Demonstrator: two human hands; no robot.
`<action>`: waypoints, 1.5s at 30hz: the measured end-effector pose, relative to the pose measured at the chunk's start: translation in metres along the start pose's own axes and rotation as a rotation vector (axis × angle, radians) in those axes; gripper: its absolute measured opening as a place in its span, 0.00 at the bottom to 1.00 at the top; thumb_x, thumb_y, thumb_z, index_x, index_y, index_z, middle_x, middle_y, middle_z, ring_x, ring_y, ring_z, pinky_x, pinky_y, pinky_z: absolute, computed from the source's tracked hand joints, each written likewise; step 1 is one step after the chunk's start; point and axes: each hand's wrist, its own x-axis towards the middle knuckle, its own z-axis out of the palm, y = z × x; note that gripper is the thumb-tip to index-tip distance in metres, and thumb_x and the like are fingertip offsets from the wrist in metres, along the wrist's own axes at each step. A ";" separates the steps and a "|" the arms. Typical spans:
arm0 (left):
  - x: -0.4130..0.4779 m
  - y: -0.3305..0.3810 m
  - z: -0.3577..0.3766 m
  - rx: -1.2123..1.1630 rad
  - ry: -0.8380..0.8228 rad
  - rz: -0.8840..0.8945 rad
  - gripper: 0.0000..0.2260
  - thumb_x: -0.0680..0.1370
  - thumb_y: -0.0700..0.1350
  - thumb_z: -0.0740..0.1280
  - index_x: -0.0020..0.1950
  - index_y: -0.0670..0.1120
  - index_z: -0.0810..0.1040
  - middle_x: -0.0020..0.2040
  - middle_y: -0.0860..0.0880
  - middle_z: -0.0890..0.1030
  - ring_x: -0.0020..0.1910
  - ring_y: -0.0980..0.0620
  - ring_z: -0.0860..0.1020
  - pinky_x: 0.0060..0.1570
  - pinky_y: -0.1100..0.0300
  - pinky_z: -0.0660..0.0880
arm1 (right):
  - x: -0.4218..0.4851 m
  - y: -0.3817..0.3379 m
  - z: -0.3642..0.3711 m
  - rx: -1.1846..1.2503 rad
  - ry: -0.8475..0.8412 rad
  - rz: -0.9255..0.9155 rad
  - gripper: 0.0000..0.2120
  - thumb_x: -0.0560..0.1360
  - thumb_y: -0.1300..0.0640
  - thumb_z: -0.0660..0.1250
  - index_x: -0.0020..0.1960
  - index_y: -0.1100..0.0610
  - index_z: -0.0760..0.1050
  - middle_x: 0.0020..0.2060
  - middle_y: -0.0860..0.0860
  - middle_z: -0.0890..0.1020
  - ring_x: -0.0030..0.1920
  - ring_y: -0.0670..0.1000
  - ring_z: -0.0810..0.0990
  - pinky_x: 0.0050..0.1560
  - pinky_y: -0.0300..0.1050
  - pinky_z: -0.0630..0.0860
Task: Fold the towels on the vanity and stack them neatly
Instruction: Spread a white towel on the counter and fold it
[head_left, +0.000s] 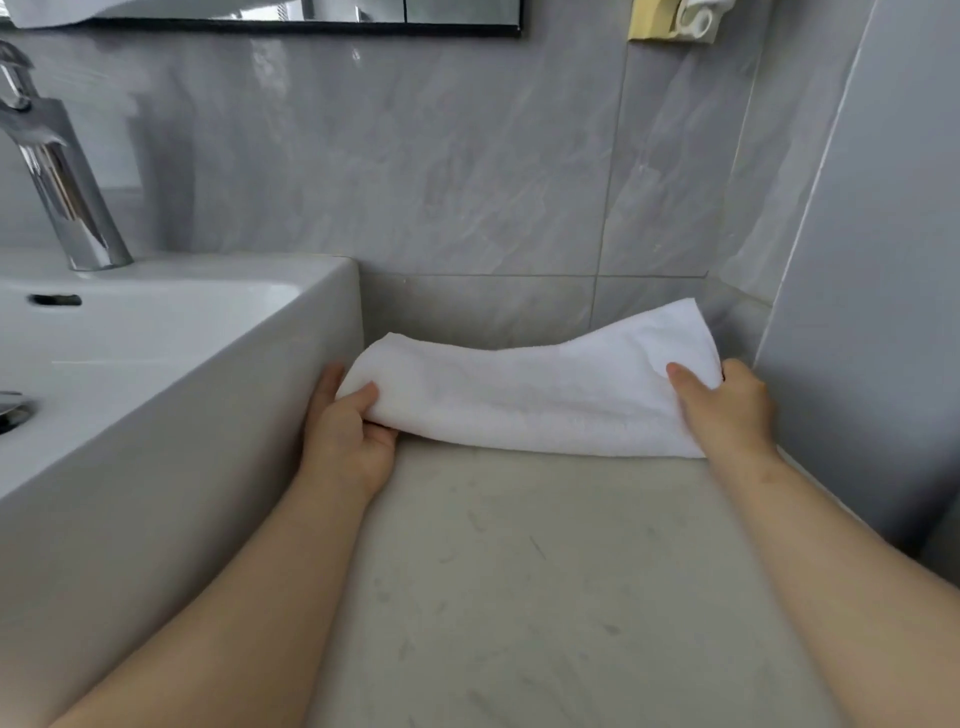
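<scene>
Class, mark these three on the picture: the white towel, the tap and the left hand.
white towel (530, 395), head view, middle of its top face.
tap (65, 197), head view, chrome column.
left hand (348, 436), head view, middle of the hand.

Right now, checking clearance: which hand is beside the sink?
The left hand, gripping the towel next to the sink; the right hand grips its other end.

Bare vanity top (545, 597) open in front of towel (530, 395). Sink wall (218, 447) blocks left, tiled side wall (857, 364) right, backsplash (493, 306) behind.
</scene>
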 end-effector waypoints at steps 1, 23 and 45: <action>0.004 -0.001 0.000 0.035 -0.004 0.017 0.25 0.78 0.28 0.55 0.72 0.46 0.65 0.65 0.42 0.73 0.60 0.43 0.76 0.57 0.50 0.74 | 0.004 0.001 0.003 0.007 -0.001 -0.007 0.14 0.75 0.49 0.66 0.46 0.60 0.69 0.43 0.54 0.73 0.43 0.55 0.70 0.41 0.44 0.63; -0.008 -0.019 0.006 1.748 0.151 0.596 0.14 0.76 0.39 0.59 0.59 0.49 0.77 0.69 0.46 0.67 0.69 0.46 0.62 0.65 0.52 0.60 | -0.010 -0.002 0.002 -0.388 0.110 -0.142 0.22 0.72 0.56 0.66 0.65 0.57 0.70 0.65 0.59 0.71 0.65 0.61 0.67 0.63 0.52 0.61; -0.229 0.032 -0.051 2.066 -0.322 0.756 0.16 0.78 0.47 0.59 0.66 0.50 0.72 0.62 0.49 0.74 0.63 0.44 0.69 0.59 0.55 0.62 | -0.253 -0.053 -0.073 -0.441 -0.267 -0.469 0.17 0.76 0.52 0.61 0.64 0.53 0.70 0.61 0.51 0.75 0.62 0.55 0.71 0.59 0.47 0.63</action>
